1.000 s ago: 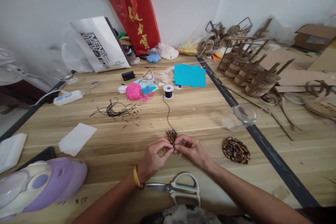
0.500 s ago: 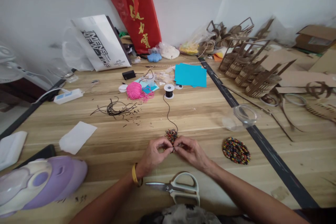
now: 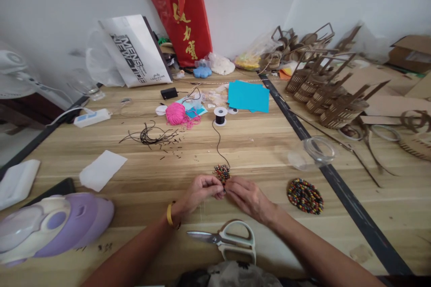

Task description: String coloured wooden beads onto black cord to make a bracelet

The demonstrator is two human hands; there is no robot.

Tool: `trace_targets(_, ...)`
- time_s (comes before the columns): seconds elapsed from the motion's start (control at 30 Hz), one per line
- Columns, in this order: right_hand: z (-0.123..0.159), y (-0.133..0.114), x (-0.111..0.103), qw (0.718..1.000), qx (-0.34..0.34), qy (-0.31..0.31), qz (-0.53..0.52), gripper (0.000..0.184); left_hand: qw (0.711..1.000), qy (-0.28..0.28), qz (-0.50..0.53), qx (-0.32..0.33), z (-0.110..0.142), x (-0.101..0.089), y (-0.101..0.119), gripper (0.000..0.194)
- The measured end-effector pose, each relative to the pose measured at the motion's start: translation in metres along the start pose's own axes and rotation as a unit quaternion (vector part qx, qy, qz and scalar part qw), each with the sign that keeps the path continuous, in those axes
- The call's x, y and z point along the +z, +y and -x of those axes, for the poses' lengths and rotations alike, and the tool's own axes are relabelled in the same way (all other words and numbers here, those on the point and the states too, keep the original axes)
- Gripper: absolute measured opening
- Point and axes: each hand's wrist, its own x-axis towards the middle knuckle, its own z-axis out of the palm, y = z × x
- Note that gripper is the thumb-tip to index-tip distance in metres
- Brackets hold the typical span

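Note:
A small cluster of coloured beads (image 3: 221,173) lies on the wooden table (image 3: 256,148), strung on a thin black cord (image 3: 218,141) that runs back to a black spool (image 3: 220,116). My left hand (image 3: 200,192) and my right hand (image 3: 247,196) meet at the near edge of the cluster, each with fingers pinched together on it. A yellow band sits on my left wrist. A flat round mat of coloured beads (image 3: 305,195) lies to the right of my right hand.
White-handled scissors (image 3: 229,240) lie just in front of my wrists. A purple and white device (image 3: 50,228) sits at the near left, a white sheet (image 3: 103,170) beyond it. Further back are cord scraps (image 3: 148,136), pink yarn (image 3: 175,113), teal paper (image 3: 249,96), a clear lid (image 3: 318,149) and wooden baskets (image 3: 323,92).
Both hands have stayed pinched on the bead cluster, lowering slightly toward the table. The camera has shifted a little, so the scene sits further right.

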Motion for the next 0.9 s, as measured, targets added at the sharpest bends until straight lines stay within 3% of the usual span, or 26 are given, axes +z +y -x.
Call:
trace_targets(0.23, 0.0000, -0.0028, -0.0017, 0.999, -0.014, 0.015, 0.033, 0.022, 0.999, 0.028, -0.004, -0.025, 0.0005, 0.0026, 0.0016, 0.028)
trace_targets(0.5, -0.0002, -0.0001, 0.0006, 0.998, -0.034, 0.034, 0.038, 0.016, 0.997, 0.033, -0.067, 0.012, -0.0004, 0.0024, -0.0017, 0.022)
trace_targets(0.73, -0.0048, -0.0018, 0.0012, 0.997, 0.004, 0.064, -0.050, 0.009, 0.979, 0.047, -0.180, 0.089, -0.0004, 0.0025, -0.0056, 0.007)
trace_targets(0.9, -0.0071, -0.0042, 0.0033, 0.991, 0.036, 0.080, -0.101, 0.010, 0.918, 0.082, -0.305, 0.240, 0.0021, 0.0062, -0.0036, 0.006)
